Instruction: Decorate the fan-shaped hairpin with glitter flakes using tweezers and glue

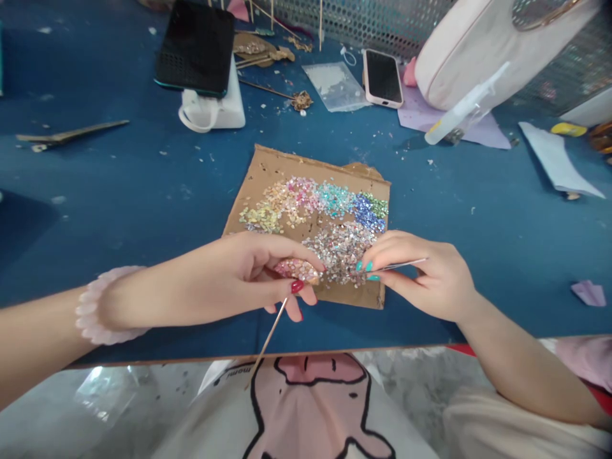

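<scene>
My left hand (248,271) is closed around a small pink piece (294,269) covered in glittering chips. A thin wooden stick (270,338) slants down from beneath that hand toward the table's front edge; its top end is hidden by the fingers. My right hand (415,271) pinches slim silver tweezers (401,264), their tips at the right side of a heap of silvery chips (339,248). Both hands are over a brown cardboard sheet (268,167). Across it lie yellow chips (262,218), pink chips (303,192), turquoise chips (333,197) and blue chips (368,211).
At the back of the blue table (119,210) are a black phone (196,44) on a white device (232,105), a second phone (383,76), a plastic bag (335,86) and a white handbag (468,44). A pointed metal tool (71,135) lies left.
</scene>
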Available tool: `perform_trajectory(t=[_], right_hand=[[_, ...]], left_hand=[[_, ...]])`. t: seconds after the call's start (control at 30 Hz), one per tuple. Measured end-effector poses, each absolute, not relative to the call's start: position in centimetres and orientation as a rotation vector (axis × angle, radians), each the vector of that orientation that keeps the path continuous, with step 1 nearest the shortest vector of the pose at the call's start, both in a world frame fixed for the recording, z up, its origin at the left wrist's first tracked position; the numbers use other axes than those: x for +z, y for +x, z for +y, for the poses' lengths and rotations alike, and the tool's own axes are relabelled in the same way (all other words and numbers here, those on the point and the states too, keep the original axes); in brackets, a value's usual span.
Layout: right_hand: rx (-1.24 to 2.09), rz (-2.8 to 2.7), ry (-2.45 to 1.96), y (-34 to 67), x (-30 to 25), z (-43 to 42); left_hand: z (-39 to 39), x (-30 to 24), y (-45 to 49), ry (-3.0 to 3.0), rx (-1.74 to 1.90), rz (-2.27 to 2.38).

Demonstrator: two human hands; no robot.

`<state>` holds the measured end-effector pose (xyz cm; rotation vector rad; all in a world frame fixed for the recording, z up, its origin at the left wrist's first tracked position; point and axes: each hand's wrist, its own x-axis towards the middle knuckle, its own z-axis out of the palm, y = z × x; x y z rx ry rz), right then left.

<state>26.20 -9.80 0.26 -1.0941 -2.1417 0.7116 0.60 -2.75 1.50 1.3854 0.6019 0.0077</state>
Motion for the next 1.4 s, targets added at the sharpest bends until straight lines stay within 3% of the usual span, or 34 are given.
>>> perform_trajectory(t=[1.4], right_hand=[[0.699, -2.065, -1.119, 25.76, -0.20, -9.71]], left_hand=[[-2.46, 1.53, 0.45, 1.445, -0.023, 0.556]])
